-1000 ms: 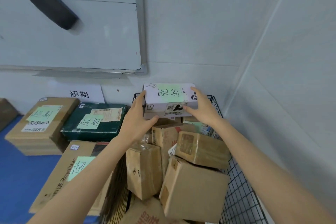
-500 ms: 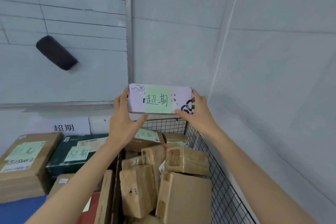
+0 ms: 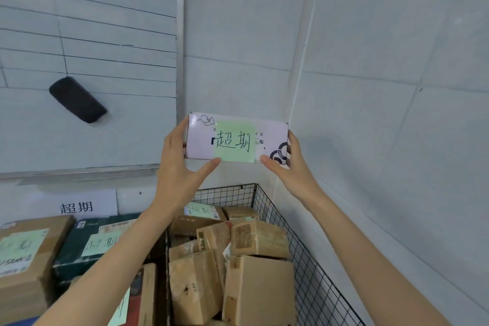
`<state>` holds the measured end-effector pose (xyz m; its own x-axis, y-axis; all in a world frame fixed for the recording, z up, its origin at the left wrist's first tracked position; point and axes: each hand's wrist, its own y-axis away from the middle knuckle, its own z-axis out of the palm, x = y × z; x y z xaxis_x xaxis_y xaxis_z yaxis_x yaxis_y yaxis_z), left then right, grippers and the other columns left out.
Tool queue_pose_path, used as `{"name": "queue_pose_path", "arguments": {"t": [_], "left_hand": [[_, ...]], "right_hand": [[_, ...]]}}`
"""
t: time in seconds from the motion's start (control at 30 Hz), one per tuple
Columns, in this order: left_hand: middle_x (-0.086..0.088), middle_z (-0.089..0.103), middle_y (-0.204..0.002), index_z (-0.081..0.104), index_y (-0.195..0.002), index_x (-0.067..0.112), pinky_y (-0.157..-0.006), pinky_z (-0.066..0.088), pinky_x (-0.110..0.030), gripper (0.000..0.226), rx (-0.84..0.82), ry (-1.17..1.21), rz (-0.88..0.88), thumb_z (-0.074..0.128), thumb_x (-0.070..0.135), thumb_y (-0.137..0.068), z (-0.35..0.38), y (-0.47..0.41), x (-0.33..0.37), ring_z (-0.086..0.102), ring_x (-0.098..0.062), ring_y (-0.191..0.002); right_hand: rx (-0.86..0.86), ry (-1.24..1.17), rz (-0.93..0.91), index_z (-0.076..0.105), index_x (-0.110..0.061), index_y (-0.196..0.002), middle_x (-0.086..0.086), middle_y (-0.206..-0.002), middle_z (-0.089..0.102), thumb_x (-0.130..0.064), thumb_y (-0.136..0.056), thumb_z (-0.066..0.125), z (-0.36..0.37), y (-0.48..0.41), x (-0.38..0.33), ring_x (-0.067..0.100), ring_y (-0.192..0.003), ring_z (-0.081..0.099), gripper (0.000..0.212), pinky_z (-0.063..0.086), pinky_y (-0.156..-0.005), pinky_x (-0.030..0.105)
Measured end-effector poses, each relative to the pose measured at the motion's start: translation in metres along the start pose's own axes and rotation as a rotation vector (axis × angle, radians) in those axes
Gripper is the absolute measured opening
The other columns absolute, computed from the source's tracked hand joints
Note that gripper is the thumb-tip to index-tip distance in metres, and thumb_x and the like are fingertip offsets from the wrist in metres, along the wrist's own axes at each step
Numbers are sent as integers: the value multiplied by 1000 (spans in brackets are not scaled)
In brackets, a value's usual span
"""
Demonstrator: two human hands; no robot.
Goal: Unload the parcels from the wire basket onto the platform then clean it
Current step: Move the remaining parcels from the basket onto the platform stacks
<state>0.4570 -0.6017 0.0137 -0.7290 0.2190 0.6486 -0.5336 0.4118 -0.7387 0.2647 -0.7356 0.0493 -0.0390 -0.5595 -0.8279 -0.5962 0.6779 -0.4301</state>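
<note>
Holding parcel (image 3: 236,137), hands (image 3: 177,164) (image 3: 291,171) seemingly above wire basket (image 3: 311,270)

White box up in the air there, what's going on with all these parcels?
A person holds the white box, which bears a green note, in both hands. The left hand and right hand grip its ends, high above the wire basket. The basket is packed with brown parcels; a few boxes lie to its left.

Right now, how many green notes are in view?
5: on the held white box, on a rear box in the basket, on the dark green box, on the far-left brown box, and a fifth note at the bottom edge. More may be hidden.
</note>
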Motion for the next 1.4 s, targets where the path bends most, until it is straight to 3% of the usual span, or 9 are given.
{"name": "queue_pose_path", "arguments": {"t": [0.1, 0.33, 0.5, 0.73, 0.93, 1.03, 1.17, 1.27, 1.4], "left_hand": [[11, 37, -146, 28, -150, 31, -93, 43, -17, 93, -1, 25, 4, 84, 36, -75, -6, 4, 9, 45, 1, -120], [12, 44, -140, 29, -149, 37, -99, 49, -36, 93, 18, 82, -18, 84, 36, -74, -28, 20, 27, 47, -5, -120], [11, 43, -141, 29, -148, 36, -101, 49, -39, 94, -3, 122, -6, 86, 34, -73, -49, 46, 42, 45, -6, -127], [14, 40, -141, 28, -148, 34, -91, 43, -7, 99, -94, 86, -20, 84, 43, -67, -96, 104, 62, 44, 7, -123], [12, 43, -141, 30, -146, 34, -97, 49, -26, 93, -110, 17, -67, 85, 37, -71, -155, 147, 70, 49, 3, -120], [9, 45, -140, 28, -147, 35, -95, 48, -23, 95, -111, -20, -80, 85, 36, -71, -187, 155, 72, 50, 1, -118], [8, 46, -133, 28, -144, 43, -86, 46, -11, 94, -112, -92, -84, 86, 35, -70, -230, 163, 71, 53, 1, -113], [13, 47, -130, 31, -134, 50, -83, 46, -7, 89, -87, -134, -98, 88, 31, -69, -264, 169, 67, 54, 2, -110], [18, 45, -136, 37, -137, 34, -91, 52, -28, 88, -60, -238, -135, 89, 36, -66, -316, 175, 53, 54, -6, -116]], "right_hand": [[7, -16, -7, 20, -40, -151, -18, -140, 50, -38, -88, 71, 0, 5, -5, 5, -125, 52, 81, 40, -112, 35], [23, -54, -33, 23, -43, -152, -17, -141, 53, -48, -82, 70, 5, 25, -23, 5, -127, 53, 85, 41, -113, 42], [62, -69, -30, 25, -41, -151, -17, -140, 53, -43, -88, 68, 13, 60, -34, 6, -128, 52, 76, 41, -112, 40], [96, -73, 9, 29, -33, -151, -17, -135, 56, -36, -90, 69, 30, 125, -46, 2, -122, 55, 73, 45, -105, 28], [61, -94, 46, 35, -37, -140, -18, -125, 59, -30, -90, 72, 64, 175, -64, -8, -110, 59, 63, 51, -90, 14], [24, -110, 47, 34, -35, -143, -15, -127, 59, -28, -90, 71, 79, 185, -79, -8, -108, 58, 65, 50, -81, 8], [-40, -98, 15, 32, -37, -145, -17, -127, 57, -34, -88, 72, 104, 188, -100, -9, -107, 56, 69, 50, -83, 13], [-104, -109, 12, 32, -36, -144, -21, -119, 54, -32, -89, 72, 133, 190, -113, -12, -101, 53, 68, 47, -73, 4], [-183, -154, 15, 36, -40, -136, -26, -115, 56, -30, -88, 74, 182, 188, -123, -12, -103, 56, 62, 47, -92, 19]]}}
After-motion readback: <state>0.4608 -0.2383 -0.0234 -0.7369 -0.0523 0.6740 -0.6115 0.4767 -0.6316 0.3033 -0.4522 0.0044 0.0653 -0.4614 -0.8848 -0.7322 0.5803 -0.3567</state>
